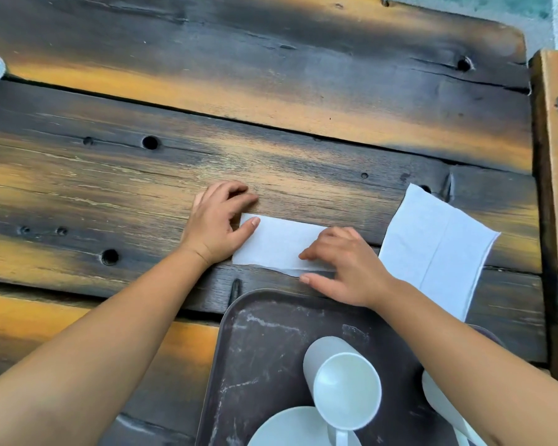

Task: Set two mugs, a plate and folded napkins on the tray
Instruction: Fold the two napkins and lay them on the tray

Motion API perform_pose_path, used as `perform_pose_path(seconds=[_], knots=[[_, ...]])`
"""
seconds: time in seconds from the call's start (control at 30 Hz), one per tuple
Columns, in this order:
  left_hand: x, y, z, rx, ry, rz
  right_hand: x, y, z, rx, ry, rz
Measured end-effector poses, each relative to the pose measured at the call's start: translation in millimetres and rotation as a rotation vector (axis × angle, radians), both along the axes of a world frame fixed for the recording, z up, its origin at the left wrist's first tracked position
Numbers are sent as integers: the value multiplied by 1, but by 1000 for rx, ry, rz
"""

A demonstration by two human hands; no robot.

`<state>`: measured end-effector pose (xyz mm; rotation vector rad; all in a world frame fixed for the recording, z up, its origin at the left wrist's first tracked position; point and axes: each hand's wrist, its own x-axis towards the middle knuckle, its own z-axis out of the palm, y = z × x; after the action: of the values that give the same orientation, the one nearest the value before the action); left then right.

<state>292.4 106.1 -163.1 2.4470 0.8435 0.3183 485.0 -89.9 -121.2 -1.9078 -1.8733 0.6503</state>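
Rough, weathered dark wood tabletop (271,91) under my soft matt white paper napkin (277,244); scuffed brown plastic tray (264,349) carries a smooth white mug (342,381).

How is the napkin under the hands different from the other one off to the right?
The napkin under the hands is a narrow strip, pressed flat by both hands; the napkin to the right is wider, creased down its middle and untouched. Both are white and lie on the wooden table, not the tray.
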Motion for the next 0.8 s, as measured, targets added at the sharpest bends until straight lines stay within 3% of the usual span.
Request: perform_pose_path(seconds=[0.13,0.23,0.4,0.67,0.8], knots=[[0,-2,0,57,47,-36,6,4,-4,37,-57,-200],[0,-2,-1,66,48,-55,13,11,-9,-56,-133,-394],[0,-3,-1,43,44,-46,13,15,-12,-189,-201,-392],[0,-4,0,58,78,-94,8,9,-8,-21,5,-337],[-1,-2,-1,14,30,-57,7,3,-11,-56,120,-420]])
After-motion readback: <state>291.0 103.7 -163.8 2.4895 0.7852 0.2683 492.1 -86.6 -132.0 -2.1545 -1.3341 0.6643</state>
